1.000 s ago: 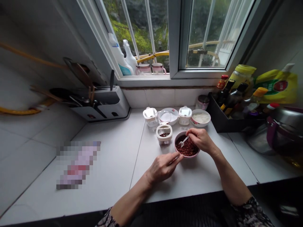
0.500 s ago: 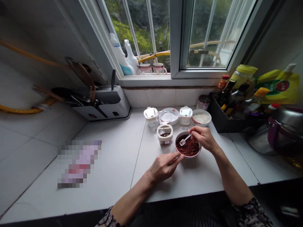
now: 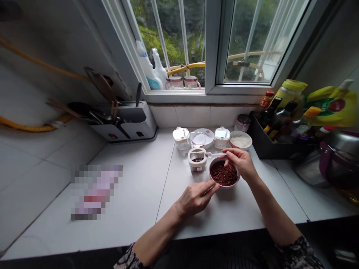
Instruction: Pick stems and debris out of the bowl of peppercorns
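Note:
My right hand (image 3: 240,163) pinches a small white plastic spoon (image 3: 214,154), whose tip reaches left over a small open white jar (image 3: 197,166) holding a little dark red flakes. Below the spoon sits a pink-rimmed bowl (image 3: 224,185) of crushed dried red chilli or peppercorn, with my right fingers just above its far rim. My left hand (image 3: 195,200) rests its fingertips against the bowl's near left rim. A thin pale object may lie between those fingers, but I cannot tell what it is.
Behind stand lidded glass spice jars (image 3: 181,138), a white bowl of pale paste (image 3: 240,140) and a black caddy of bottles (image 3: 266,138). A knife block (image 3: 123,125) stands left, a pot (image 3: 339,160) right, and a pixelated item (image 3: 97,192) lies on the white counter.
The spoon has left the bowl and moved left, out over the small jar. My right hand has shifted slightly up and left. My left hand stays at the bowl's rim.

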The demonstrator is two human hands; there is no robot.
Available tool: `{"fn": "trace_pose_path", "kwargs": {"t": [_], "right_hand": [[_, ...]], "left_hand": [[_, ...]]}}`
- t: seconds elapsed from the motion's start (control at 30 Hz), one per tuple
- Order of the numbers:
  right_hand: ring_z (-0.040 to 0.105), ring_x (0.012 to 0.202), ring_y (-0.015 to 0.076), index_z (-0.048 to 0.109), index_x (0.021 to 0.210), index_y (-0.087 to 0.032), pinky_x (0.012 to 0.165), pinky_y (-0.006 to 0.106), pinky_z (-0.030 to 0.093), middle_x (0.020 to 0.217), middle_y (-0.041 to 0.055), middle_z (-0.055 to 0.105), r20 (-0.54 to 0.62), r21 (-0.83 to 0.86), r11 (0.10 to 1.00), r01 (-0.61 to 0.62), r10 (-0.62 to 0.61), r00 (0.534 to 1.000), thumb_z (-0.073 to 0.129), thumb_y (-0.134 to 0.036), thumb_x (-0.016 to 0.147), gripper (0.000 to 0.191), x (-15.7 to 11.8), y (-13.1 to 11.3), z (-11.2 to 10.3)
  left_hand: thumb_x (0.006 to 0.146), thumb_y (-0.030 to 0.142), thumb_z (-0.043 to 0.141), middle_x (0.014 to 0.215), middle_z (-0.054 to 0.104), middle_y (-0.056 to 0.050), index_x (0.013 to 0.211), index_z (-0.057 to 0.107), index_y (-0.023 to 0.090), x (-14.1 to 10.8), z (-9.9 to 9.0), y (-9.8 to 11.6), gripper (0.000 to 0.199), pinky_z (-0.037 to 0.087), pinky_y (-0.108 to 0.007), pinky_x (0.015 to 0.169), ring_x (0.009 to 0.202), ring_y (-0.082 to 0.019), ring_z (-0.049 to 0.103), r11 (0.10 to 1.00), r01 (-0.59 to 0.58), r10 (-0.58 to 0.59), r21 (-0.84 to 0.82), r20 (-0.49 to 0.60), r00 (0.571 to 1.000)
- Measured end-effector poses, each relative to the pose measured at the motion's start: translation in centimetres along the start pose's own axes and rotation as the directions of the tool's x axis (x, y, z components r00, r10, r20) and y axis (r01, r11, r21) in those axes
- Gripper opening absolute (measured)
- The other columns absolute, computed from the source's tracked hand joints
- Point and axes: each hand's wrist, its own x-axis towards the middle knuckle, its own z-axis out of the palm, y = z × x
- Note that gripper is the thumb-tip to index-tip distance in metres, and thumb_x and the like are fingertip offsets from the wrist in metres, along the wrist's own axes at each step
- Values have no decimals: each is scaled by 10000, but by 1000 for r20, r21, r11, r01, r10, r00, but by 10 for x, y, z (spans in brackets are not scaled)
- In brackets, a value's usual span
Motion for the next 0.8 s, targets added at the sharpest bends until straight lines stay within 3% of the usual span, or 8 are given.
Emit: {"fn": "trace_pose_path", "kwargs": {"t": [0.13,0.23,0.33,0.4,0.5,0.57,0.67,0.8], "right_hand": [[711,724,197,685,998,-175,688,311,549,679,40,719,-1,-252,925,284,-294,956,545,-328,908,226,-7,9,20],[710,804,206,689,1025,-181,767,352,531,893,88,760,220,-495,648,579,-551,805,477,-186,918,237,-10,10,26],[703,822,208,685,1019,-185,798,373,511,933,90,762,385,-550,418,723,-642,663,445,-108,894,282,-11,7,21],[692,782,197,677,992,-186,776,356,514,885,76,755,302,-571,455,684,-658,690,455,-120,900,249,-11,2,12],[655,652,166,657,912,-180,660,292,514,742,38,703,74,-557,659,506,-567,821,483,-175,903,174,-10,-3,-4],[610,572,147,638,838,-183,592,260,485,637,4,643,78,-560,718,414,-452,889,474,-181,884,170,-8,-5,-13],[580,557,139,621,769,-190,575,245,440,604,-6,622,174,-646,675,356,-324,930,462,-156,846,180,-6,-4,-18],[599,613,153,627,777,-187,621,257,426,678,22,665,240,-731,575,368,-287,927,437,-145,841,205,-5,-1,-14]], "left_hand": [[940,58,440,1034,692,-136,1231,574,102,-1,1,0,323,590,-249,612,743,-150,684,1000,2,-2,3,1,1000],[937,48,423,1023,697,-127,1219,579,109,-1,2,0,328,581,-238,590,704,-135,673,1000,1,0,23,-15,1000],[932,39,421,1014,698,-121,1195,587,104,1,1,0,318,574,-240,566,682,-135,665,1000,1,0,28,-22,1000],[938,45,422,1009,697,-123,1197,585,97,1,0,0,310,577,-247,570,691,-140,667,1000,0,1,22,-14,1000],[942,51,429,1011,691,-131,1215,577,90,1,-1,0,313,583,-256,591,719,-148,672,1000,-3,3,5,-4,1000],[941,48,431,1020,688,-137,1232,571,89,0,-1,0,326,586,-257,609,742,-153,677,1000,-7,7,-8,2,1000],[942,50,425,1037,683,-146,1271,552,93,-1,-1,0,355,589,-258,632,770,-158,681,1000,-6,6,-10,11,1000],[939,53,427,1048,682,-146,1284,546,106,-3,0,-1,370,586,-260,638,770,-155,674,1000,3,-3,-1,18,1000]]}}
